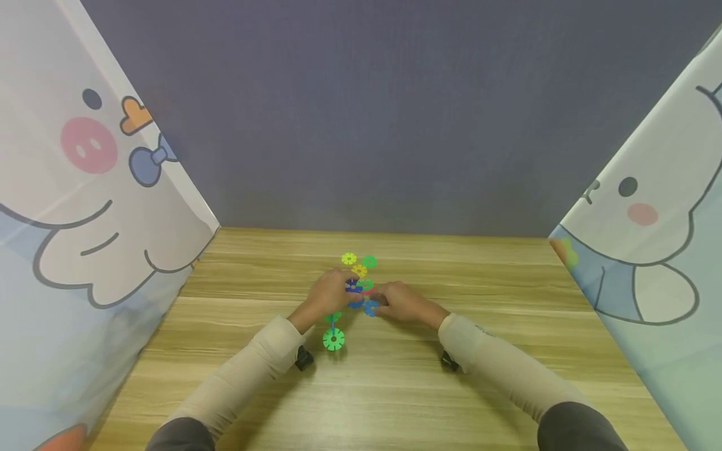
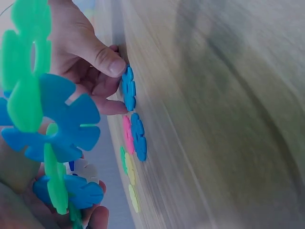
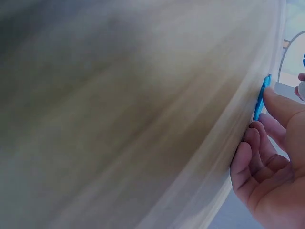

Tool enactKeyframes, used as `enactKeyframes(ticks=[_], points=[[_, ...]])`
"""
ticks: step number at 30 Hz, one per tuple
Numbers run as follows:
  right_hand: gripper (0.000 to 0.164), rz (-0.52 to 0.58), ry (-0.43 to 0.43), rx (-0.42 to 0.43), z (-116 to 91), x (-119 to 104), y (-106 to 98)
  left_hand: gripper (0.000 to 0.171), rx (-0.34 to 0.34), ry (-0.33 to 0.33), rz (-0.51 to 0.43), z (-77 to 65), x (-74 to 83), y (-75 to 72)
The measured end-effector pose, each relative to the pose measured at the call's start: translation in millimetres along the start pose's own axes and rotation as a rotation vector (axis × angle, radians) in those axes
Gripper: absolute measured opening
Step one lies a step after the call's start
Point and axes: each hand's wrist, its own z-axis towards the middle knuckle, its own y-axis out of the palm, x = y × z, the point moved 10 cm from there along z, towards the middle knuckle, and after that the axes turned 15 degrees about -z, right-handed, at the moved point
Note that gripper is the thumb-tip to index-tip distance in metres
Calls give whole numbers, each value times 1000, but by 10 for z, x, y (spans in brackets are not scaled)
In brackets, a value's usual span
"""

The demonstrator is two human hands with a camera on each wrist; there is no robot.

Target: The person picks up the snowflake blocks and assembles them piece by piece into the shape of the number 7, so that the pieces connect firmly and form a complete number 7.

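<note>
My left hand (image 1: pixel 329 294) grips a chain of interlocking flower-shaped plastic discs above the table. Its free end hangs toward me, with a green disc (image 1: pixel 333 339) lowest in the head view. In the left wrist view a large blue disc (image 2: pixel 62 117) and green ones are slotted together edge to face; a white disc (image 2: pixel 85 168) shows behind, near the fingers. My right hand (image 1: pixel 402 302) pinches a loose blue disc (image 2: pixel 128 89) at the tabletop between thumb and fingers. In the right wrist view that disc (image 3: pixel 262 98) appears edge-on by the thumb.
More loose discs lie on the wooden table (image 1: pixel 395 388) beyond the hands: another blue (image 2: pixel 138 137), a pink (image 2: pixel 127 133), a yellow (image 1: pixel 359 270), a green (image 1: pixel 369 261) and a yellow-green one (image 1: pixel 349 258). A grey panel (image 1: pixel 383 125) stands behind, with cartoon-printed sheets at both sides.
</note>
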Motion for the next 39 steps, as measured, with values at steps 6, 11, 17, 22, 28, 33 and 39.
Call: enactKeyframes(ticks=[6,11,17,22,28,33,39], points=[[40,14,58,-31,-15,63,31,51,6,13,16,3,12,12],[30,46,124,-57,-66,135,15,50,3,17,26,-7,12,22],[14,72,191,-49,-133,249,-43,48,-5,35,12,-19,25,33],[14,113,202,-28,-156,305,-89,47,-7,43,18,-33,35,33],[17,208,206,-16,-181,354,-157,49,-11,38,10,-43,42,40],[19,282,213,-13,-202,411,-202,50,-10,34,37,-34,35,51],[20,339,205,-1,-197,429,-230,52,-14,49,57,-23,35,71]])
